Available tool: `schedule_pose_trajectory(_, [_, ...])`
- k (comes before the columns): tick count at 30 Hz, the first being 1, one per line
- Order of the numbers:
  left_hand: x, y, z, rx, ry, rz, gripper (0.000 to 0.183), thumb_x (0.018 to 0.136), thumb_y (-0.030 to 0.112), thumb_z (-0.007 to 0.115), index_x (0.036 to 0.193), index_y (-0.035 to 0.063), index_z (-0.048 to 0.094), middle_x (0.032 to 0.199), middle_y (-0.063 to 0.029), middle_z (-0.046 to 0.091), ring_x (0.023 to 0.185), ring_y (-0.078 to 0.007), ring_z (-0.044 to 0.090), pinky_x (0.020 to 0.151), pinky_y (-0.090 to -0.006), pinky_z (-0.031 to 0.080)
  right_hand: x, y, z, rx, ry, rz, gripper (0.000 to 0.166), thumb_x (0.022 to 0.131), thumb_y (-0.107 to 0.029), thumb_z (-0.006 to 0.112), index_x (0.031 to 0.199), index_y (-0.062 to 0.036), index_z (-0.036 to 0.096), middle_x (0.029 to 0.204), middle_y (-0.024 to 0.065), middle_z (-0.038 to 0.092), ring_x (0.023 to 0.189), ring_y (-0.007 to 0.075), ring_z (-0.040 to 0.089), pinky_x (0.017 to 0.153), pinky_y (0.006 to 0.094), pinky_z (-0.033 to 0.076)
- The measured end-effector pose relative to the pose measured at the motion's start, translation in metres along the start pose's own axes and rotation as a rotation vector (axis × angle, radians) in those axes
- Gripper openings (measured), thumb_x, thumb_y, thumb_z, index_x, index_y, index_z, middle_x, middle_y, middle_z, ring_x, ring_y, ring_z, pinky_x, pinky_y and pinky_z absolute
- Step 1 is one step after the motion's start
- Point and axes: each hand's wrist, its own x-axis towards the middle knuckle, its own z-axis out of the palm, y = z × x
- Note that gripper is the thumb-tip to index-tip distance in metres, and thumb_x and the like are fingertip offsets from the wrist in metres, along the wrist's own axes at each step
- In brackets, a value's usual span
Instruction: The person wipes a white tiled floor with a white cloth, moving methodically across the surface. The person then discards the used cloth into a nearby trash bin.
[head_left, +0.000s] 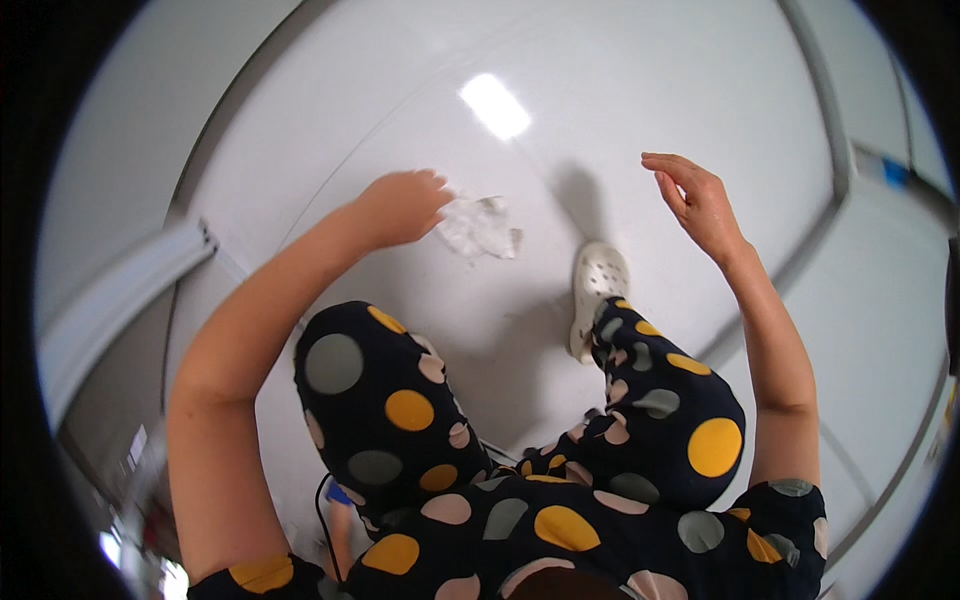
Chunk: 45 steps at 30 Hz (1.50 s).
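Observation:
A crumpled white cloth or paper wad (480, 227) lies on the pale, glossy floor (420, 90) before me. My left hand (405, 208) reaches over its left edge, palm down and slightly blurred. Whether the fingers grip the wad or only touch it cannot be made out. To the right, my right hand (696, 201) hovers above the floor with nothing in it, thumb apart from the loosely bent fingers. Between the two hands and nearer to me, a white perforated clog (600, 274) is on my foot.
My bent knees in polka-dot trousers (409, 409) flank the floor. Grey skirting (821, 97) follows the wall at right. A white panel (120, 300) stands at left. A black cable (321, 517) hangs by my side, near a person's limb with blue clothing (340, 495).

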Motion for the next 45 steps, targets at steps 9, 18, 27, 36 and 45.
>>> schedule_pose_trajectory(9, [0.035, 0.027, 0.005, 0.011, -0.155, 0.134, 0.031, 0.085, 0.015, 0.058, 0.113, 0.0033, 0.058, 0.118, -0.0168, 0.059, 0.110, -0.0344, 0.054, 0.093, -0.0396, 0.045, -0.241, 0.022, -0.057, -0.040, 0.297, 0.609, 0.017, 0.089, -0.012, 0.058, 0.101, -0.0032, 0.067, 0.098, 0.0115, 0.067, 0.085, 0.0243, 0.064, 0.071, 0.0318, 0.052])
schedule_pose_trajectory(18, [0.059, 0.057, -0.029, -0.026, 0.017, -0.052, 0.031, 0.090, 0.016, 0.053, 0.117, 0.0023, 0.060, 0.116, -0.0154, 0.062, 0.108, -0.0317, 0.058, 0.093, -0.0373, 0.045, -0.103, 0.025, 0.166, 0.168, -0.044, -0.347, 0.020, 0.083, -0.012, 0.052, 0.096, -0.0034, 0.064, 0.102, 0.0160, 0.064, 0.093, 0.0326, 0.061, 0.079, 0.0408, 0.050])
schedule_pose_trajectory(27, [-0.001, 0.070, 0.017, -0.236, 0.211, -0.193, 0.030, 0.089, 0.014, 0.054, 0.116, 0.0012, 0.060, 0.116, -0.0175, 0.062, 0.108, -0.0320, 0.058, 0.092, -0.0355, 0.045, 0.021, 0.007, 0.332, -0.182, 0.269, -0.847, 0.036, 0.090, -0.020, 0.050, 0.122, -0.0048, 0.053, 0.138, 0.0126, 0.043, 0.129, 0.0273, 0.037, 0.100, 0.0430, 0.039])
schedule_pose_trajectory(36, [0.008, 0.076, 0.041, -0.345, 0.198, -0.264, 0.029, 0.091, 0.013, 0.055, 0.117, 0.0022, 0.060, 0.116, -0.0141, 0.063, 0.108, -0.0281, 0.059, 0.092, -0.0330, 0.045, -0.088, 0.042, 0.342, 0.757, 0.161, -0.325, 0.031, 0.087, -0.005, 0.056, 0.117, -0.0103, 0.062, 0.112, 0.0099, 0.063, 0.103, 0.0237, 0.059, 0.087, 0.0335, 0.048])
schedule_pose_trajectory(45, [0.061, 0.124, 0.035, -0.210, 0.013, -0.160, 0.029, 0.091, 0.014, 0.054, 0.118, 0.0032, 0.060, 0.116, -0.0145, 0.063, 0.107, -0.0281, 0.059, 0.091, -0.0335, 0.046, -0.289, 0.149, 0.216, 1.175, 1.015, 0.706, 0.030, 0.088, -0.004, 0.056, 0.118, -0.0011, 0.061, 0.092, 0.0001, 0.064, 0.080, 0.0062, 0.056, 0.071, 0.0213, 0.046])
